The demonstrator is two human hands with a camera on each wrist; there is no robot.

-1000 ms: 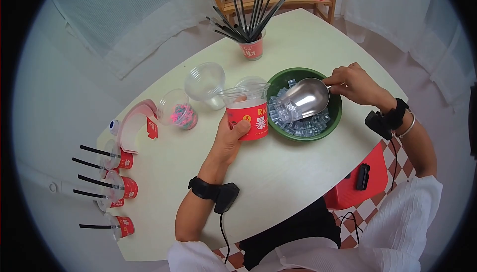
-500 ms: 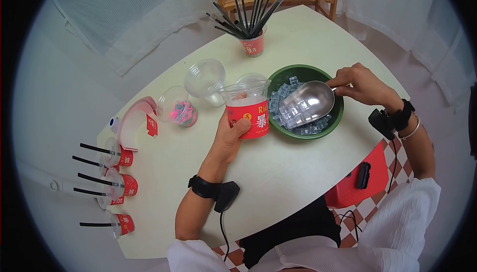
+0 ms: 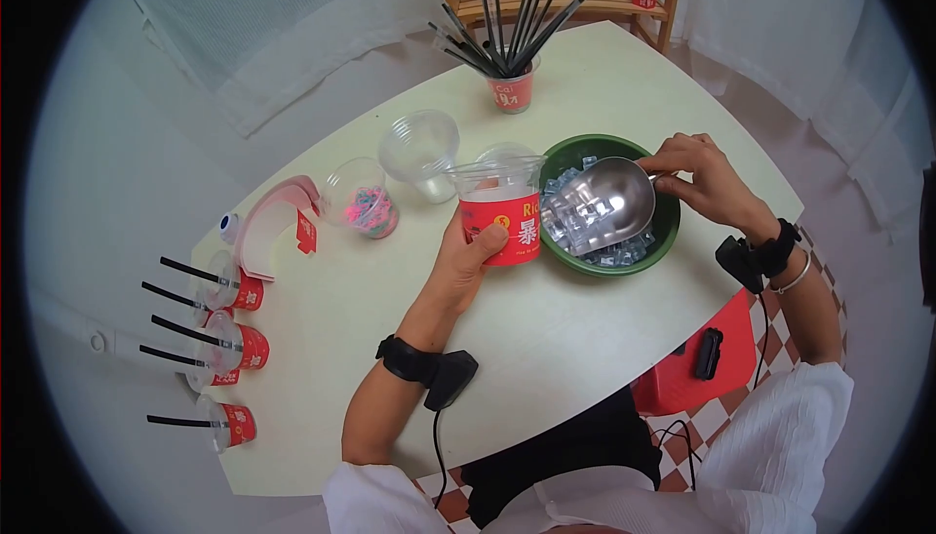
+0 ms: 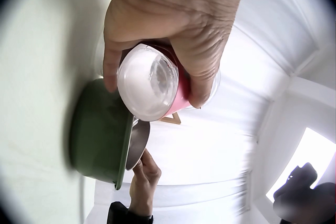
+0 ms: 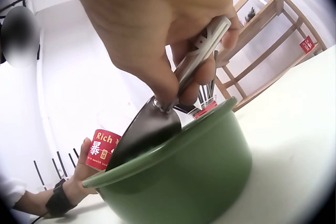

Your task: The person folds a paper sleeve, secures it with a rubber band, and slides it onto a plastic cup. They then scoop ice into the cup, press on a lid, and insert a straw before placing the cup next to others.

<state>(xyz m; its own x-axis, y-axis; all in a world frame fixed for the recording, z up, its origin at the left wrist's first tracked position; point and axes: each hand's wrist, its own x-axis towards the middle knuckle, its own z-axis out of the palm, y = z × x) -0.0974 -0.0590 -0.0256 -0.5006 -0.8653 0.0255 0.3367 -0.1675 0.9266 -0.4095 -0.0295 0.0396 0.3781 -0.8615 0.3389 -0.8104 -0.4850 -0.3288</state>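
My left hand [image 3: 468,263] grips a clear plastic cup with a red printed sleeve [image 3: 505,232], thumb across the front. The cup is held up beside the left rim of a green bowl [image 3: 668,237]. Inside the bowl lie clear ice cubes [image 3: 624,253]. With its fingers around the handle, my right hand [image 3: 712,183] holds a metal scoop [image 3: 629,204] over the bowl, its mouth towards the cup and several cubes in it. In the right wrist view the scoop's blade [image 5: 149,132] dips inside the bowl's rim.
Behind the bowl stands a cup of wrapped black straws [image 3: 512,95]. Left of my cup are clear plastic cups [image 3: 419,144], one cup with pink and teal bits [image 3: 372,210], and a pink curved holder [image 3: 273,212]. Several lidded red cups with straws [image 3: 252,349] line the left edge.
The scoop has tilted and shifted slightly within the bowl, and more cubes now lie in it. My left hand keeps its grip on the cup. The head view has shifted a little.
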